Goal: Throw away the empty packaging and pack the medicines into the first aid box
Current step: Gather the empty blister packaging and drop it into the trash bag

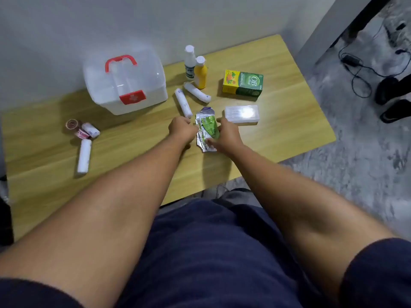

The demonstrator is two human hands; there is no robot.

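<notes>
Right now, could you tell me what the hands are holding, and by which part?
Both hands grip the crumpled foil packaging: left hand at its left edge, right hand along its right edge and lower end.

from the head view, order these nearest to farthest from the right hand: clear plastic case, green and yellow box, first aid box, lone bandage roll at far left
From the right hand:
1. clear plastic case, just beyond it, slightly right
2. green and yellow box, farther back
3. first aid box, back left, lid closed
4. lone bandage roll, far left
</notes>
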